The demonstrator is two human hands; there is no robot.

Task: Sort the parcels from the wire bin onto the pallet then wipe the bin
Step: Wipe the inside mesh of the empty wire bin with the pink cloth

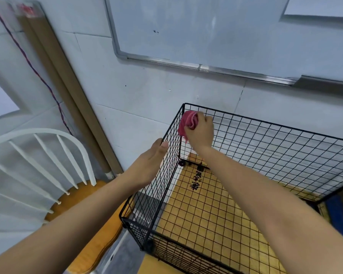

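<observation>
Pink cloth (187, 121) is bunched in your right hand (201, 133), fingers curled round it, pressed inside the far left corner of the black wire bin (265, 122), just under the rim. Your left hand (151, 163) lies flat, fingers straight, on the outside of the bin's left wall. A white chair (48, 155) crowds that left side, with cardboard tubes (67, 91) leaning behind. Yellow mat (206, 214) shows through the mesh bottom, near and right.

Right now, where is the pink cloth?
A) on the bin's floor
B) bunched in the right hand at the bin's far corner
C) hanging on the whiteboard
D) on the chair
B: the right hand grips the pink cloth against the far top corner of the wire bin; the left hand rests on its side wall.
</observation>
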